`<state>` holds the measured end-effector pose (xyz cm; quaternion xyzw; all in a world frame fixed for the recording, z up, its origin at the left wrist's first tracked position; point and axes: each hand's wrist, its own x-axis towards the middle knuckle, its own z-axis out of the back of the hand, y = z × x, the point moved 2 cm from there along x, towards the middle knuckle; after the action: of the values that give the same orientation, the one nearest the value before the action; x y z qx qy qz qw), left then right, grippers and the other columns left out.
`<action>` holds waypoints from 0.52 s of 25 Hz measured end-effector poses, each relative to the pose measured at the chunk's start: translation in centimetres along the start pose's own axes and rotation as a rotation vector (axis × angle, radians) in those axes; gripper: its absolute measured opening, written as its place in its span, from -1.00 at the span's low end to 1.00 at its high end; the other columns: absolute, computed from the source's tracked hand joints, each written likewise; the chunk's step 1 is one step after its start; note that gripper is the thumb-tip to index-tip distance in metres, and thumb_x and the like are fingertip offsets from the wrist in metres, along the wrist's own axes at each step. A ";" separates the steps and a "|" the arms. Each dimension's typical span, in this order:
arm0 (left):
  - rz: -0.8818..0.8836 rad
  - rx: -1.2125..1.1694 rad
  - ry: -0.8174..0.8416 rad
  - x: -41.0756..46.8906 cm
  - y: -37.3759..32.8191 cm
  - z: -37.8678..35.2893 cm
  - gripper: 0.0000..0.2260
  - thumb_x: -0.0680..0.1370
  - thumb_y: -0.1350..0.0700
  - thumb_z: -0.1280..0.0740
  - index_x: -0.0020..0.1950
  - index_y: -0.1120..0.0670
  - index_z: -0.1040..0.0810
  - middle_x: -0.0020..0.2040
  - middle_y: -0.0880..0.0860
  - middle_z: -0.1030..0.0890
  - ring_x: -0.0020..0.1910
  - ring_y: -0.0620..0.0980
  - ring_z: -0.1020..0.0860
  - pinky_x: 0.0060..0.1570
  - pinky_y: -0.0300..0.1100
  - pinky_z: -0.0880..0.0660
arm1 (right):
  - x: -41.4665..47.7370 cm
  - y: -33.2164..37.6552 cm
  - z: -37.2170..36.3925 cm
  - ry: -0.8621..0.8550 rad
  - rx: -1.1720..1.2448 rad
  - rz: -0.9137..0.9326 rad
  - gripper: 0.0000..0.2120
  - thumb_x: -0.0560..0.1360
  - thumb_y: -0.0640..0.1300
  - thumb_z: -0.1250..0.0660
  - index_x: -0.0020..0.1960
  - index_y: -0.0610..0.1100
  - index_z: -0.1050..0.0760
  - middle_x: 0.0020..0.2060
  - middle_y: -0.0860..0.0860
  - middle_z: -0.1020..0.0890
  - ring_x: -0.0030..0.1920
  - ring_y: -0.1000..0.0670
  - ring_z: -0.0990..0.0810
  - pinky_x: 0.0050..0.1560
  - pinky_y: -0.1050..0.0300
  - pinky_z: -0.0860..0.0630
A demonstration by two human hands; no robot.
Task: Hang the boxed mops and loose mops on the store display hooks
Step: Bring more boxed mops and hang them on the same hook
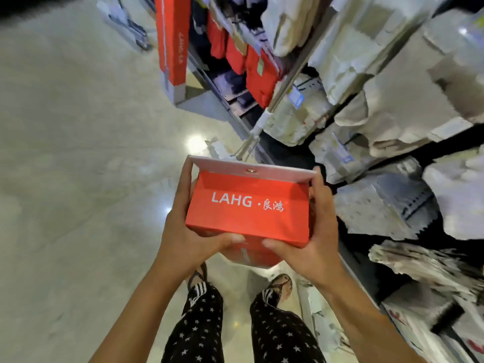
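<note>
Clearly both hands carry the red boxed mop (248,205), seen from its end, in front of the body and above the pale floor (65,153). The left hand (180,244) grips the left side of the box, with the fingers up along the wall and the thumb curled under the near edge. The right hand (314,247) holds the right side in the same way. A white flap (251,169) with a small metal eyelet stands up at the far edge of the box (the print reads LAHG). A second tall red box (171,40) stands upright on the floor at the end of the shelf unit, well apart. To the right, loose mops (392,108) with cream heads fill the shelf unit, probably hanging, though the blur hides their hooks. A metal handle (285,93) slants down toward the flap.
</note>
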<state>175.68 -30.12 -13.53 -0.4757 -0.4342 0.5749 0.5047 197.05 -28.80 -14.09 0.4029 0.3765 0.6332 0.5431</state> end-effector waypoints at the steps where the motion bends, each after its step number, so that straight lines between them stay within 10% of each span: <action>1: -0.005 -0.016 -0.062 -0.9 -1.0 2.6 0.08 0.14 -0.14 -0.58 0.48 -0.44 0.01 0.20 -0.39 -0.51 0.15 -0.32 -0.56 -0.05 -0.50 -0.49 | 0.8 2.4 -1.7 0.051 0.006 0.033 0.06 0.23 0.44 -0.41 0.55 0.13 0.01 0.18 0.03 -0.36 0.18 -0.03 -0.47 0.12 -0.02 -0.50; 7: -0.013 -0.020 -0.320 -5.8 -4.8 17.9 0.10 0.06 -0.39 -0.56 0.50 -0.39 -0.08 0.32 -0.15 -0.45 0.26 -0.12 -0.52 0.11 -0.23 -0.54 | 3.4 14.8 -12.6 0.333 -0.023 0.195 0.14 0.24 0.51 -0.32 0.58 0.04 0.12 0.25 0.27 -0.30 0.26 0.26 -0.35 0.21 0.48 -0.27; 13: 0.019 0.047 -0.507 -11.3 -6.1 32.5 0.13 0.00 -0.35 -0.58 0.50 -0.36 -0.14 0.28 -0.24 -0.47 0.22 -0.18 -0.53 0.13 -0.03 -0.55 | 2.8 23.8 -25.3 0.471 0.064 0.233 0.15 0.22 0.49 -0.37 0.58 0.07 0.10 0.18 0.07 -0.43 0.19 0.12 -0.48 0.14 0.14 -0.48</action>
<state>145.09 -41.26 -0.76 -0.3083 -0.5290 0.6905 0.3851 164.43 -30.03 -1.96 0.3022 0.4635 0.7555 0.3509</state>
